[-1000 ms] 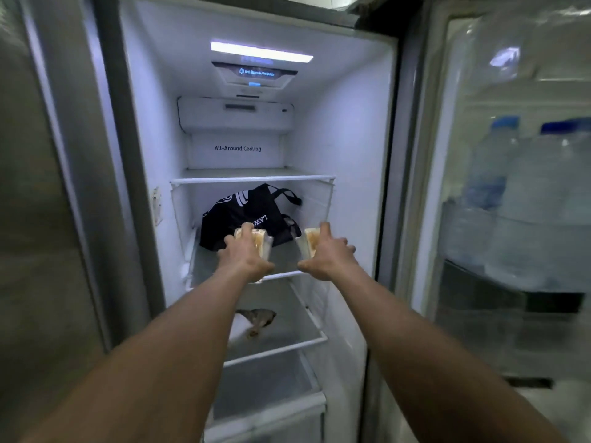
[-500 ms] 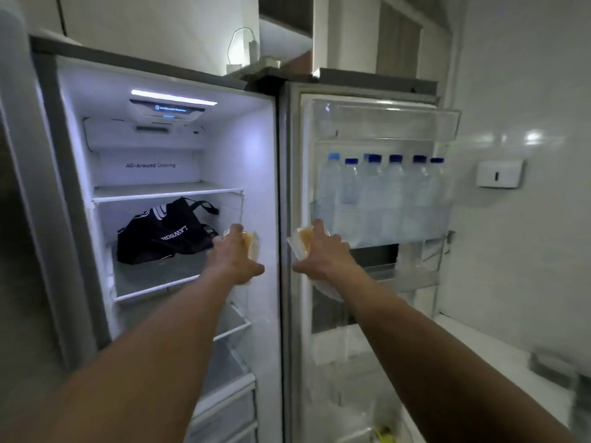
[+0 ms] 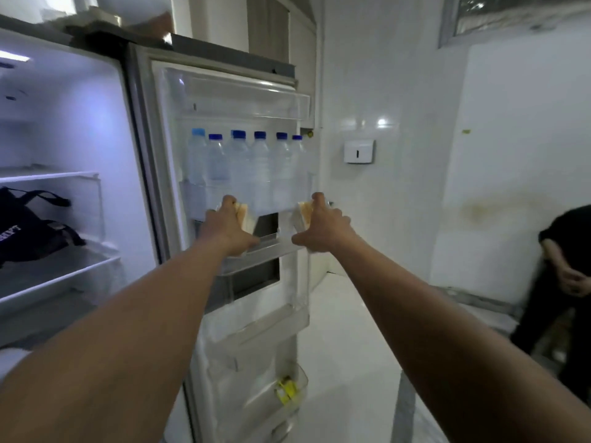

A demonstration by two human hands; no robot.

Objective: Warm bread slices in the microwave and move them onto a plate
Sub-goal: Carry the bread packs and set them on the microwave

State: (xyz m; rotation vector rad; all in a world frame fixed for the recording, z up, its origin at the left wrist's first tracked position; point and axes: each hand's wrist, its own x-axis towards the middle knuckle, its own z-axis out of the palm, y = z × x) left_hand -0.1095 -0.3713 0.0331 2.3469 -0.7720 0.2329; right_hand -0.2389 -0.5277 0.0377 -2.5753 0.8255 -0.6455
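Two bread slices, one per hand: left hand (image 3: 228, 230) clamps left slice (image 3: 245, 215), right hand (image 3: 323, 227) clamps right slice (image 3: 303, 215), both on edge, faces inward, hands apart before the fridge door (image 3: 243, 174). Six capped bottles (image 3: 246, 174) behind. Black bag (image 3: 28, 228): lettering unreadable. Since earlier, slices have left the shelf.
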